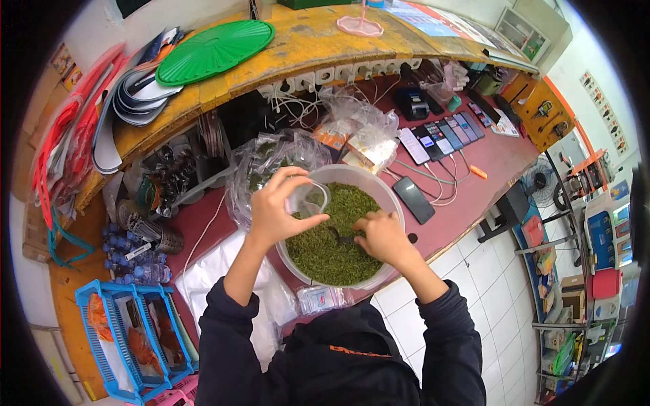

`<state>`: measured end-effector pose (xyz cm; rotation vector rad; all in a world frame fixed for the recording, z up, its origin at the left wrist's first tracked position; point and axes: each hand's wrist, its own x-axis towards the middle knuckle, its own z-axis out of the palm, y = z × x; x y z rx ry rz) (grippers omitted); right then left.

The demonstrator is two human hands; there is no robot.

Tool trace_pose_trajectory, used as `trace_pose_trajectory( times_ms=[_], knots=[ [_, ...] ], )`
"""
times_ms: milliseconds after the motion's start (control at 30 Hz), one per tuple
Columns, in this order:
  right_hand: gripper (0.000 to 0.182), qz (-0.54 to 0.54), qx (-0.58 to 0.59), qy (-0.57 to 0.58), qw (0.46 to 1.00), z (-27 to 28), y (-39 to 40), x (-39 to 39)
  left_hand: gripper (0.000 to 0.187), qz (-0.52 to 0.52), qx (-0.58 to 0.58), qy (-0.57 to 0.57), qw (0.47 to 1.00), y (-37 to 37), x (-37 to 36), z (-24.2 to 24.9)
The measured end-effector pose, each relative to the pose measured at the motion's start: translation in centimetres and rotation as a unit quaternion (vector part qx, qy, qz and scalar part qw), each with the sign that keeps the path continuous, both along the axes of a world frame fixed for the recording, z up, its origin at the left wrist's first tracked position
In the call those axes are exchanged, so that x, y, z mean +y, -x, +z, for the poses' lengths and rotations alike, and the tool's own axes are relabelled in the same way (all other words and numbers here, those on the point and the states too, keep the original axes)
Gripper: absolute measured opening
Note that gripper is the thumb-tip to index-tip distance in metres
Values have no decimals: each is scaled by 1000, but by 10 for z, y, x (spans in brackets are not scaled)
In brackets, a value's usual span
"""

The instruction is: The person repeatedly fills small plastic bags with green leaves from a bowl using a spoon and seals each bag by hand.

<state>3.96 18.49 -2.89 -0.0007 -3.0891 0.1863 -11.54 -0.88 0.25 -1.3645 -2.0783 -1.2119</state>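
A round, translucent white tub (396,203) stands in front of me, filled with finely chopped dried green leaves (338,265). Over its left side, my left hand (273,208) grips a small clear plastic cup (314,197) between thumb and fingers, its round mouth tilted toward the leaves. My right hand (387,238) is closed at the tub's right side around the handle of a dark spoon (344,239). The spoon's far end lies among the leaves, so its full shape is partly hidden.
Behind the tub lie crumpled clear plastic bags (277,152). Several phones (443,135) with cables rest at the right, and a dark phone (414,200) is closer. White plastic sheets (223,284), small bottles (139,260) and blue baskets (112,338) are at left.
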Motion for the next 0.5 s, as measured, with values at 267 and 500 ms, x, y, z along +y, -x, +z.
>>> trace_pose_trajectory(
  times_ms=[267,500],
  knots=[
    [19,-19,-54,167,984,-6,-2,-26,65,-5,-79,-84,993,-6,-29,-9],
    [18,-109,6,246,963,31,-12,11,58,23,-40,-33,998,-7,-21,-15]
  ],
)
